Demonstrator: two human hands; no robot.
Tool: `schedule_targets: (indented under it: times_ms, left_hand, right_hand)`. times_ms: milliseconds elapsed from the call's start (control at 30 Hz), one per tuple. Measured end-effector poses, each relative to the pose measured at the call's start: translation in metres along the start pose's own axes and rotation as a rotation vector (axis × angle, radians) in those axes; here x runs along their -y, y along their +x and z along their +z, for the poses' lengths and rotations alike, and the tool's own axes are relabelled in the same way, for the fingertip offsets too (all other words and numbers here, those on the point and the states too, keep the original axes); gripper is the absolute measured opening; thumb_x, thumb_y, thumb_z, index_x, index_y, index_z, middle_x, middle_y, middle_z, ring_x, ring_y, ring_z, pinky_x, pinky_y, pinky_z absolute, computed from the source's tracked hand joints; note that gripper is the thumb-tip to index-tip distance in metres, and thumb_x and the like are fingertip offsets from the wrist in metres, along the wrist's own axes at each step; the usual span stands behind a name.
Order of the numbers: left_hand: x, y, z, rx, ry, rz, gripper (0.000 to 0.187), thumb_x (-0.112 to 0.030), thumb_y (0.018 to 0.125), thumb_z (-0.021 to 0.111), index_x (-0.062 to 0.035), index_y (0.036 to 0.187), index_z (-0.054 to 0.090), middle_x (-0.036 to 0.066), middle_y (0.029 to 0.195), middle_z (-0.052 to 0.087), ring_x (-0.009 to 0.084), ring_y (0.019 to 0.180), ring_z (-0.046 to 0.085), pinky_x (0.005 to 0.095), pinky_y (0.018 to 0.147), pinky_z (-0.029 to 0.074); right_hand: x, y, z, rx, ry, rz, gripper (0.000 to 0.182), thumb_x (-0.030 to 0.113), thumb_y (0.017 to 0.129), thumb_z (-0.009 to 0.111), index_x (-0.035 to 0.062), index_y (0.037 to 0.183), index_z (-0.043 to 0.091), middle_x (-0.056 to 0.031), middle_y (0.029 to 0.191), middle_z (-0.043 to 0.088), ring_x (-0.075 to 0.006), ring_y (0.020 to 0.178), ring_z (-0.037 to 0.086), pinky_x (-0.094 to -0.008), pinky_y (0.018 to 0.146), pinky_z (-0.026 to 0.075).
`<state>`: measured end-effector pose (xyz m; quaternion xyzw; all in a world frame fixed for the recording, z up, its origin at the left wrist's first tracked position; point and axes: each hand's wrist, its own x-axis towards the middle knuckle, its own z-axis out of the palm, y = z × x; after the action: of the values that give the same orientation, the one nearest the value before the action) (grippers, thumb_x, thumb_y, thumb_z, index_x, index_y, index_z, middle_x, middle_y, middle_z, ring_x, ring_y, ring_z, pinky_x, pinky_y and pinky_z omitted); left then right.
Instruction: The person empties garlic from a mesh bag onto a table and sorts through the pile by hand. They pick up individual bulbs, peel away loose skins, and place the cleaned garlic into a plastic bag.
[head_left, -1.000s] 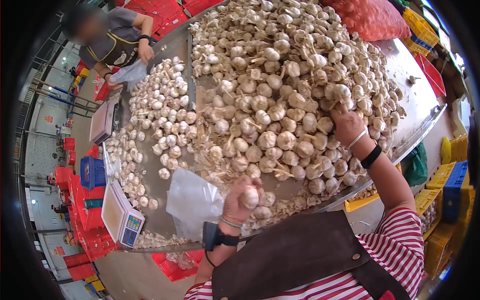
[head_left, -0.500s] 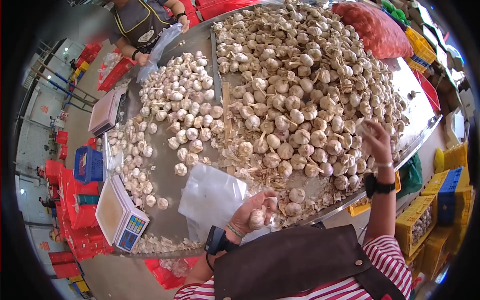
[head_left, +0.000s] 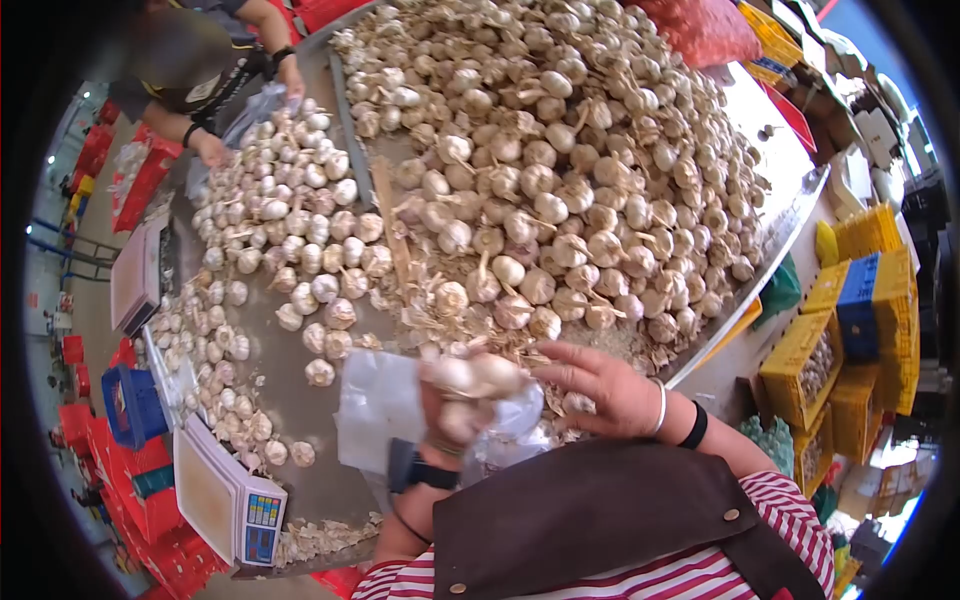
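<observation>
My left hand (head_left: 437, 412), smeared by motion, is closed around several garlic bulbs (head_left: 455, 378) close in front of my apron. My right hand (head_left: 612, 392) reaches in from the right with its fingers stretched out, its fingertips close to those bulbs. Clear plastic bags (head_left: 381, 408) lie on the metal table just left of my left hand, and more crumpled clear plastic (head_left: 520, 412) shows between my hands. Beyond them spreads a large heap of untrimmed garlic (head_left: 560, 180), with loose papery skins (head_left: 450, 335) along its near edge.
A wooden strip (head_left: 391, 215) divides the heap from cleaner white bulbs (head_left: 290, 190) on the left. Two scales stand along the left edge, the nearer scale (head_left: 225, 490) with a keypad. Across the table a person (head_left: 205, 148) handles a plastic bag. Yellow crates (head_left: 803, 366) are stacked right.
My right hand has come from the heap to beside my left hand. The left hand now holds several bulbs where one showed before. The view has shifted; the co-worker's hands are lower over the bulbs.
</observation>
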<state>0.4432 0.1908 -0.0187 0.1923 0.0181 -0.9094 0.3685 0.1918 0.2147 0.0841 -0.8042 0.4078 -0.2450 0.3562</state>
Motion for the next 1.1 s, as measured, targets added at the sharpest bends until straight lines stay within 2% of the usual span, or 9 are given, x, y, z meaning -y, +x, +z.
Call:
schedule_targets:
  times_ms: [100, 167, 233, 267, 367, 567, 733, 900, 1100]
  left_hand:
    - [-0.074, 0.001, -0.015, -0.136, 0.277, 0.671, 0.058, -0.058, 0.094, 0.043, -0.0096, 0.123, 0.056, 0.009, 0.098, 0.060, 0.0077, 0.047, 0.043, 0.0233, 0.056, 0.049]
    - [-0.172, -0.007, -0.032, -0.673, 1.948, 1.365, 0.047, -0.049, 0.096, 0.045, -0.0090, 0.118, 0.058, 0.007, 0.103, 0.061, 0.0167, 0.071, 0.059, 0.0289, 0.068, 0.054]
    - [-0.233, -0.024, 0.011, -0.317, 0.299, 0.829, 0.051, -0.050, 0.093, 0.050, -0.0083, 0.122, 0.053, 0.012, 0.121, 0.058, 0.0275, 0.100, 0.059, 0.0385, 0.091, 0.046]
    - [-0.248, -0.022, 0.016, -0.322, 0.305, 0.824, 0.051, -0.050, 0.093, 0.050, -0.0083, 0.122, 0.053, 0.012, 0.121, 0.058, 0.0275, 0.100, 0.059, 0.0385, 0.091, 0.046]
    - [-0.267, -0.001, 0.026, -1.078, 0.853, 1.223, 0.041, -0.037, 0.092, 0.059, -0.0057, 0.117, 0.057, 0.012, 0.114, 0.062, 0.0246, 0.096, 0.061, 0.0349, 0.087, 0.047]
    - [-0.083, 0.100, 0.046, -0.306, 2.006, 0.793, 0.021, -0.012, 0.081, 0.067, -0.0082, 0.101, 0.067, 0.012, 0.104, 0.064, 0.0268, 0.102, 0.059, 0.0391, 0.088, 0.046]
    - [-0.018, 0.145, 0.048, -0.232, 2.599, 0.706, 0.037, -0.021, 0.075, 0.070, -0.0122, 0.109, 0.062, 0.010, 0.103, 0.059, 0.0300, 0.103, 0.052, 0.0461, 0.087, 0.040]
    - [-0.038, 0.150, 0.044, -0.204, 2.550, 0.580, 0.034, -0.023, 0.073, 0.073, -0.0099, 0.103, 0.062, 0.011, 0.099, 0.060, 0.0300, 0.094, 0.056, 0.0461, 0.083, 0.043]
    - [-0.076, 0.091, 0.060, -0.192, 0.628, 0.428, 0.017, -0.016, 0.089, 0.061, -0.0051, 0.102, 0.061, 0.008, 0.105, 0.060, 0.0208, 0.088, 0.061, 0.0423, 0.078, 0.053]
  right_hand:
    - [-0.039, -0.025, 0.002, 0.044, -0.026, 0.185, 0.043, 0.019, 0.079, 0.072, 0.0051, 0.117, 0.057, -0.0162, 0.116, 0.060, -0.0363, 0.099, 0.061, -0.0411, 0.082, 0.052]
    - [-0.049, -0.035, -0.006, -0.023, -0.135, 0.249, 0.029, 0.018, 0.079, 0.070, 0.0048, 0.105, 0.062, -0.0126, 0.104, 0.063, -0.0338, 0.090, 0.062, -0.0405, 0.077, 0.052]
    - [-0.056, -0.043, -0.016, -0.111, -0.183, 0.375, 0.020, 0.013, 0.079, 0.067, 0.0084, 0.099, 0.064, -0.0120, 0.095, 0.064, -0.0330, 0.086, 0.063, -0.0402, 0.074, 0.052]
    - [-0.063, -0.047, -0.021, -0.149, -0.191, 0.438, 0.019, 0.012, 0.079, 0.066, 0.0091, 0.098, 0.064, -0.0122, 0.092, 0.063, -0.0334, 0.084, 0.063, -0.0405, 0.073, 0.052]
    - [-0.081, -0.049, -0.031, -0.315, -0.277, 0.588, 0.017, 0.009, 0.078, 0.065, 0.0093, 0.095, 0.064, -0.0128, 0.085, 0.062, -0.0347, 0.079, 0.062, -0.0415, 0.070, 0.051]
    - [-0.103, -0.039, -0.017, -0.357, -0.395, 0.650, 0.026, 0.007, 0.074, 0.062, 0.0084, 0.099, 0.059, -0.0126, 0.090, 0.061, -0.0342, 0.086, 0.060, -0.0444, 0.074, 0.049]
    - [-0.121, -0.040, -0.012, -0.228, -0.558, 0.699, 0.032, 0.003, 0.064, 0.063, 0.0065, 0.095, 0.056, -0.0153, 0.090, 0.057, -0.0377, 0.084, 0.059, -0.0461, 0.071, 0.048]
    - [-0.129, -0.045, -0.014, -0.052, -0.549, 0.824, 0.028, 0.014, 0.063, 0.068, 0.0046, 0.088, 0.059, -0.0161, 0.086, 0.059, -0.0361, 0.082, 0.060, -0.0457, 0.072, 0.049]
    - [-0.078, -0.058, -0.063, -0.249, 0.298, 0.706, 0.043, 0.021, 0.065, 0.078, 0.0039, 0.102, 0.064, -0.0069, 0.092, 0.062, -0.0205, 0.091, 0.062, -0.0310, 0.080, 0.050]
